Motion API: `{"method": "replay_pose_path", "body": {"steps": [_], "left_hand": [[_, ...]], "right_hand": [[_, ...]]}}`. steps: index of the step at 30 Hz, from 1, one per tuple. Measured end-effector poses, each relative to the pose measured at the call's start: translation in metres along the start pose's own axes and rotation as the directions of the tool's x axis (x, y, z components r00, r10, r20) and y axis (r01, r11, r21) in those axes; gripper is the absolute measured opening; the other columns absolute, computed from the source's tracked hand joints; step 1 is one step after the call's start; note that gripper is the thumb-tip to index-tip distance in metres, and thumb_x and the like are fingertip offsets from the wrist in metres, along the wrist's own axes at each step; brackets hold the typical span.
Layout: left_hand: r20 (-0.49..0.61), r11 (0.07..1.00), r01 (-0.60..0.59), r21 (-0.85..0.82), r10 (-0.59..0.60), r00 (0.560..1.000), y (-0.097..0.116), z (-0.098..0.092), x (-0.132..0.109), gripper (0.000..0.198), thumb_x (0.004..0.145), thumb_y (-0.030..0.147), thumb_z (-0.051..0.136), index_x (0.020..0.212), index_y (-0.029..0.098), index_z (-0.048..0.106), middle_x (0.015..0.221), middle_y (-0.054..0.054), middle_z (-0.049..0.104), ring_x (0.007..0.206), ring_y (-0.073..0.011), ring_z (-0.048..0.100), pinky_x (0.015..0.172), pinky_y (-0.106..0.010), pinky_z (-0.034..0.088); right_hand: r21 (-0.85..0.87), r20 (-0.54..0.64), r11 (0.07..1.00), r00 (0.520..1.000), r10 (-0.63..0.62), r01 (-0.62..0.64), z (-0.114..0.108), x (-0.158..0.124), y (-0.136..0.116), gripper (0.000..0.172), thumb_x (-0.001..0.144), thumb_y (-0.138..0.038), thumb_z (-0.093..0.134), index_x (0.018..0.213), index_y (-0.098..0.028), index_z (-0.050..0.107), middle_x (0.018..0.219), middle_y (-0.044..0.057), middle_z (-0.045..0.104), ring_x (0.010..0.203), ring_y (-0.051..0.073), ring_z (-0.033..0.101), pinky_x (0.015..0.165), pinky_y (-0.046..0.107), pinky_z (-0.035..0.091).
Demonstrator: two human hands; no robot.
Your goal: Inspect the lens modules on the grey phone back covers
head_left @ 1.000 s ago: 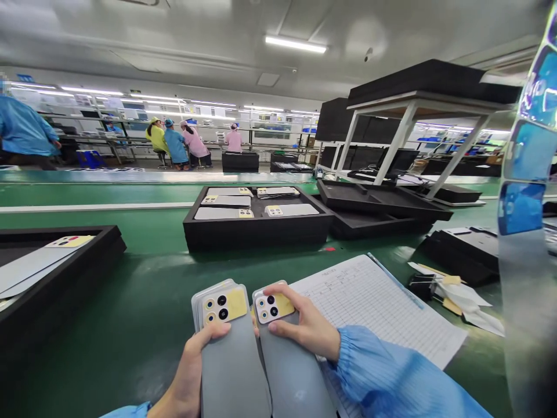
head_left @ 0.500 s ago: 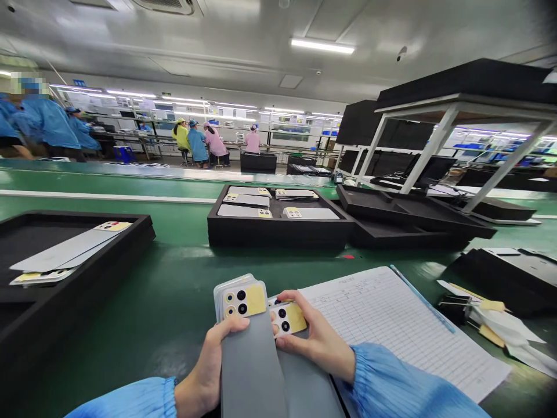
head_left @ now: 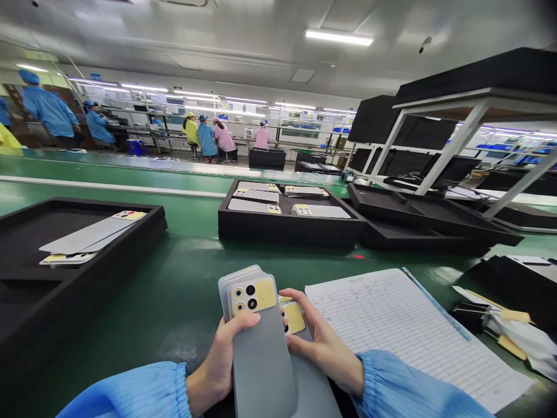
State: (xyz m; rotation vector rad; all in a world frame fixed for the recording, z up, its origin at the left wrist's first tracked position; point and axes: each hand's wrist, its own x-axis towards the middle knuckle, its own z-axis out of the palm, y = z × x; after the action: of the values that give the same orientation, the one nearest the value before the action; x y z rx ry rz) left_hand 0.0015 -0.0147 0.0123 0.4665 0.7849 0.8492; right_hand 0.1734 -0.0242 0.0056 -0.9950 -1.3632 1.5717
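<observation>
My left hand (head_left: pixel 217 357) is closed round a stack of grey phone back covers (head_left: pixel 265 366), its thumb pressing just below the camera rings. The top cover carries yellow film beside its lenses. Just to the right, my right hand (head_left: pixel 328 342) grips the upper end of another phone back cover (head_left: pixel 311 377), with fingers at its far edge and thumb on the near side. The left stack partly overlaps this cover and hides some of its camera area. Both lots are tilted towards me above the green bench (head_left: pixel 183 296).
A black foam tray (head_left: pixel 287 229) holding several covers stands ahead. Another black tray (head_left: pixel 148 244) with a few covers (head_left: pixel 87 235) is at left. A ruled paper sheet (head_left: pixel 404 325) with a blue pen (head_left: pixel 435 302) lies right, beside scraps (head_left: pixel 517 331). Co-workers sit and stand far behind.
The view has shifted a little. My left hand's stack has come further over the cover in my right hand, hiding more of its lenses. Both hands keep their hold.
</observation>
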Motion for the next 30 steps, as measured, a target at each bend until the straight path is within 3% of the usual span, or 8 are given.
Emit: {"method": "replay_pose_path", "body": {"steps": [5, 10, 12, 15, 17, 21, 25, 30], "left_hand": [[-0.015, 0.996, -0.088, 0.019, 0.088, 0.996, 0.006, 0.004, -0.002, 0.03, 0.065, 0.021, 0.059, 0.091, 0.008, 0.065, 0.073, -0.011, 0.071, 0.063, -0.0222, 0.064, 0.066, -0.034, 0.05], [0.02, 0.988, -0.155, 0.015, 0.154, 0.988, 0.011, 0.004, -0.002, 0.031, 0.064, 0.021, 0.06, 0.092, 0.008, 0.065, 0.082, -0.013, 0.071, 0.076, -0.0271, 0.064, 0.073, -0.039, 0.049], [0.066, 0.994, -0.107, 0.0, 0.106, 0.992, 0.011, 0.001, -0.002, 0.034, 0.066, 0.023, 0.058, 0.096, 0.007, 0.064, 0.086, -0.015, 0.07, 0.078, -0.0273, 0.064, 0.075, -0.04, 0.047], [0.156, 0.997, 0.072, 0.001, -0.071, 0.985, 0.004, -0.002, -0.002, 0.038, 0.068, 0.027, 0.053, 0.096, 0.003, 0.064, 0.084, -0.018, 0.069, 0.074, -0.0249, 0.063, 0.071, -0.036, 0.048], [0.198, 0.988, 0.151, 0.031, -0.154, 0.968, -0.003, -0.002, -0.003, 0.038, 0.068, 0.027, 0.053, 0.094, 0.001, 0.064, 0.082, -0.019, 0.068, 0.071, -0.0239, 0.064, 0.068, -0.034, 0.048], [0.207, 0.99, 0.062, 0.124, -0.087, 0.974, -0.013, 0.002, -0.003, 0.035, 0.067, 0.02, 0.062, 0.1, 0.009, 0.061, 0.085, -0.014, 0.069, 0.075, -0.025, 0.065, 0.073, -0.037, 0.048], [0.228, 0.982, 0.062, 0.179, -0.103, 0.968, -0.014, 0.003, -0.001, 0.038, 0.071, 0.021, 0.065, 0.107, 0.015, 0.056, 0.088, -0.011, 0.069, 0.079, -0.0253, 0.066, 0.077, -0.038, 0.048], [0.272, 0.983, 0.099, 0.157, -0.14, 0.952, -0.015, -0.001, 0.001, 0.039, 0.073, 0.021, 0.064, 0.11, 0.014, 0.053, 0.087, -0.012, 0.069, 0.079, -0.0248, 0.067, 0.076, -0.037, 0.049]], "right_hand": [[-0.084, -0.06, 0.995, 0.996, -0.065, 0.06, -0.008, 0.002, 0.001, 0.043, 0.076, -0.029, 0.062, 0.116, -0.026, 0.046, 0.104, 0.003, 0.06, 0.098, 0.021, 0.055, 0.09, 0.036, 0.04], [-0.237, -0.22, 0.968, 0.966, -0.138, 0.084, -0.019, 0.004, -0.003, 0.032, 0.078, -0.03, 0.06, 0.11, -0.026, 0.058, 0.119, 0.004, 0.057, 0.112, 0.025, 0.048, 0.096, 0.039, 0.034], [-0.221, -0.287, 0.974, 0.952, -0.11, 0.046, -0.022, 0.003, -0.006, 0.023, 0.077, -0.032, 0.06, 0.098, -0.023, 0.064, 0.11, 0.004, 0.062, 0.106, 0.025, 0.053, 0.09, 0.038, 0.039], [-0.157, -0.339, 0.987, 0.941, -0.023, -0.032, -0.02, 0.002, -0.008, 0.022, 0.076, -0.036, 0.06, 0.091, -0.021, 0.066, 0.091, 0.005, 0.067, 0.084, 0.024, 0.061, 0.072, 0.034, 0.047], [-0.166, -0.33, 0.986, 0.944, -0.023, -0.034, -0.017, 0.0, -0.007, 0.022, 0.076, -0.037, 0.06, 0.089, -0.02, 0.066, 0.083, 0.005, 0.066, 0.077, 0.023, 0.061, 0.067, 0.033, 0.047], [-0.166, -0.229, 0.986, 0.973, -0.024, -0.014, -0.007, -0.002, -0.003, 0.02, 0.077, -0.035, 0.056, 0.084, -0.02, 0.067, 0.067, 0.002, 0.06, 0.061, 0.017, 0.056, 0.055, 0.027, 0.046], [0.001, -0.104, 0.993, 0.987, 0.122, -0.122, 0.003, -0.001, 0.003, 0.02, 0.077, -0.033, 0.056, 0.083, -0.018, 0.067, 0.052, -0.004, 0.049, 0.038, 0.006, 0.038, 0.037, 0.019, 0.033], [0.113, -0.097, 0.962, 0.961, 0.258, -0.247, 0.005, -0.001, 0.011, 0.011, 0.067, -0.026, 0.064, 0.067, -0.015, 0.064, 0.041, -0.008, 0.041, 0.033, 0.004, 0.037, 0.033, 0.016, 0.029]]}}
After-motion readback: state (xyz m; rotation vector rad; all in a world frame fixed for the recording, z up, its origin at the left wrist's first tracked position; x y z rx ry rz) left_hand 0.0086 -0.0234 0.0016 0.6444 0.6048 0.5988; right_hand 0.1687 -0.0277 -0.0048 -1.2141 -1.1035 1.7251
